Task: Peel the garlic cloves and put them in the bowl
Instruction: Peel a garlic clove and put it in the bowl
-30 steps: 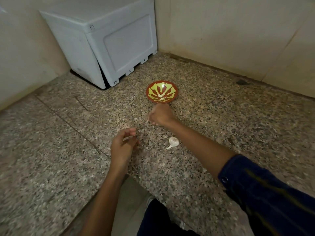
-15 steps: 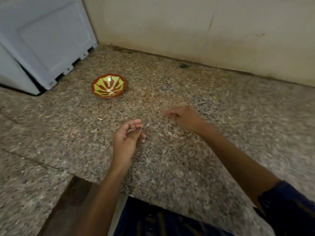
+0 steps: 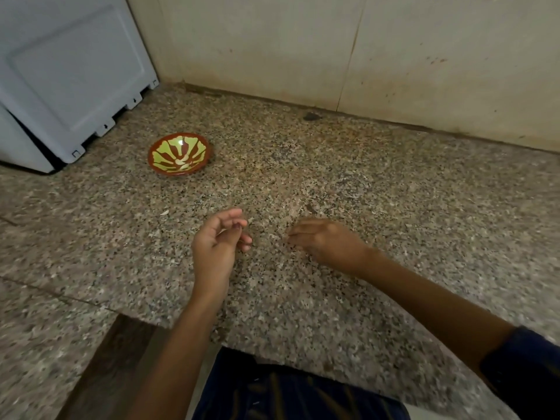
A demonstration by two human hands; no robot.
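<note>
The red bowl (image 3: 179, 157) with a yellow-green pattern sits on the speckled granite counter (image 3: 363, 192), at the back left; a pale piece, perhaps a peeled clove (image 3: 182, 161), lies inside it. My left hand (image 3: 218, 241) hovers in the middle of the counter, palm up, its fingers loosely curled around nothing I can see. Close to its right, my right hand (image 3: 327, 242) is low over the counter, palm down, fingers relaxed and pointing left. No unpeeled garlic is in view.
A grey-white plastic box (image 3: 69, 80) stands at the back left beside the bowl. Small pale peel scraps (image 3: 165, 212) lie on the granite left of my left hand. A tiled wall (image 3: 333, 50) closes the back. The counter's front edge (image 3: 188, 325) is near my body.
My right hand has pulled back from beside the bowl and come down near my left hand. The view swung right, and the white garlic piece seen a second ago is gone from sight.
</note>
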